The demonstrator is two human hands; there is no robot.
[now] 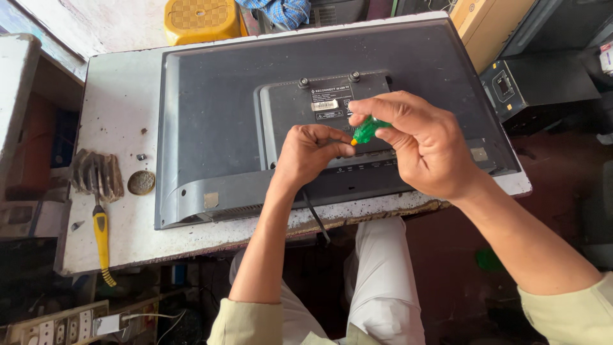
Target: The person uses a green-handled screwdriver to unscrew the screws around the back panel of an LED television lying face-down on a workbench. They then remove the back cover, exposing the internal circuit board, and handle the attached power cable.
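Note:
A flat-screen television (pixel 211 121) lies face down on a worn white workbench (pixel 121 108), its dark grey back panel up. My right hand (pixel 424 144) grips a green-handled screwdriver (pixel 367 130) over the raised middle section of the panel. My left hand (pixel 310 153) is curled beside it, its fingertips pinching at the screwdriver's tip. The tip and whatever lies under it are hidden by my fingers. Two screws (pixel 303 82) stand near the top edge of the raised section.
A yellow-handled brush (pixel 99 191) and a small round tin lid (pixel 141 182) lie at the bench's left. A power strip (pixel 57 322) sits low at the left. A yellow stool (pixel 199 19), a cardboard box (pixel 488 22) and black equipment (pixel 533 83) stand behind and to the right.

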